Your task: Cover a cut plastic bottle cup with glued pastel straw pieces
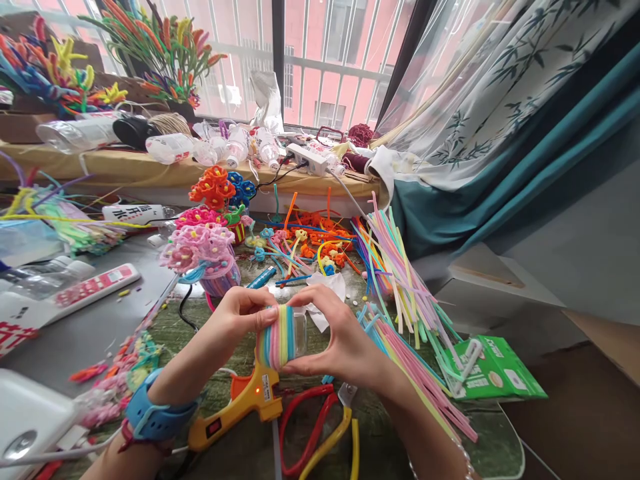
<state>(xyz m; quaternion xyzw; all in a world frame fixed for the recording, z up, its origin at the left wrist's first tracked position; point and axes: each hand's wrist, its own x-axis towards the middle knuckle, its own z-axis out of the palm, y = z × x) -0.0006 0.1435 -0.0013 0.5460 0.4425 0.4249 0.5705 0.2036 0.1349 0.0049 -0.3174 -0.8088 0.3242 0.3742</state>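
Between my two hands is a small clear container (300, 333) lying on its side, partly wrapped in bands of pink, yellow and blue pipe cleaner (278, 337). My left hand (249, 316) pinches the wrapped part from the left, thumb on top. My right hand (336, 340) curves round the bare clear end, its fingertips on the top and bottom of the wrapped part. Just below, a yellow glue gun (240, 407) with a lit red light lies on the green table mat. Red-handled scissors (305, 427) and yellow-handled pliers (340, 440) lie beside it.
Pink pipe-cleaner flowers (200, 250) stand behind my left hand. Bundles of pastel pipe cleaners (400, 273) and a green packet (500, 370) lie to the right. Orange flower pieces (320, 230) are at the back, below a sill (175, 175) with bottles and a power strip (307, 160).
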